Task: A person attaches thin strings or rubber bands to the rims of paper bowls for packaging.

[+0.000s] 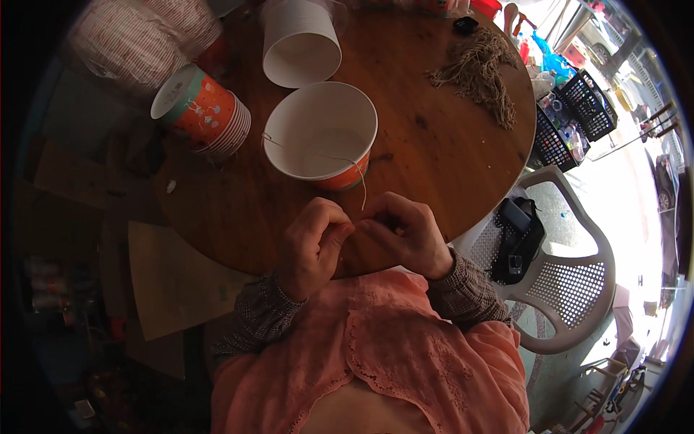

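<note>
Though slender, pale curvy string (364, 189)

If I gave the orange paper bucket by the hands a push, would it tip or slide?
The paper bucket would probably slide easily: its walls look thin and it looks nearly empty. A push near the top might tip it, since it seems to narrow downward. The thin string over its rim would likely just flop.

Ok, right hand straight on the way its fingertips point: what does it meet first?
Likely the left hand, just left of the right hand, fingertips nearly meeting. Depth is unclear from one view, so it might pass above or below.
</note>
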Tool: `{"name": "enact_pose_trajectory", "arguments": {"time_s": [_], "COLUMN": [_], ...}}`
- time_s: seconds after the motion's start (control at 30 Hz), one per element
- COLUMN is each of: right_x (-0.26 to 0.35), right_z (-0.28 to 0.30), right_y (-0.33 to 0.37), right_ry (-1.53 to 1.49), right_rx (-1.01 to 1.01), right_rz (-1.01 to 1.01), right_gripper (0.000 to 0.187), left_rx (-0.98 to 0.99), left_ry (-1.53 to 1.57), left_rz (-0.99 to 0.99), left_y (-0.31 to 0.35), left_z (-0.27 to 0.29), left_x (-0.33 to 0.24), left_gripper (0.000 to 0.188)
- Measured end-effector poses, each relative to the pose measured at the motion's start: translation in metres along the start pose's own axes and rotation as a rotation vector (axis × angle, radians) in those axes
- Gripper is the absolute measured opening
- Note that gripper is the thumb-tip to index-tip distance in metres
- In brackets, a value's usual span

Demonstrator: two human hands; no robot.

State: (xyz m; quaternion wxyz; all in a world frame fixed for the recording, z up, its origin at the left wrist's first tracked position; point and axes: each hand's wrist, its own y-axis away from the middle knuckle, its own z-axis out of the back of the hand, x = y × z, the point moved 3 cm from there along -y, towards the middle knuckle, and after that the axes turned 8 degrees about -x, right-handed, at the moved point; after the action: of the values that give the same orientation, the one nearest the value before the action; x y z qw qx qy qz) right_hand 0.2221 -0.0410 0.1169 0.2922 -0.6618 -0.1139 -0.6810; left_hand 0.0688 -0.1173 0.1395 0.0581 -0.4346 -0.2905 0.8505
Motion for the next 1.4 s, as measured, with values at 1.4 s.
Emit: {"name": "enact_pose_trajectory", "arguments": {"time_s": [1.4], "right_x": [-0.084], "right_z": [-0.008], "right_y": [-0.048], "right_ry": [-0.614], "right_rx": [-0.447], "right_rz": [-0.047], "right_gripper": [0.013], "left_rx": [0.067], "left_ry": [-0.550], "left_rz": [-0.108], "left_y": [-0.014], "left_z": [0.018], "left_x": [0.033], "left_gripper": [0.030]}}
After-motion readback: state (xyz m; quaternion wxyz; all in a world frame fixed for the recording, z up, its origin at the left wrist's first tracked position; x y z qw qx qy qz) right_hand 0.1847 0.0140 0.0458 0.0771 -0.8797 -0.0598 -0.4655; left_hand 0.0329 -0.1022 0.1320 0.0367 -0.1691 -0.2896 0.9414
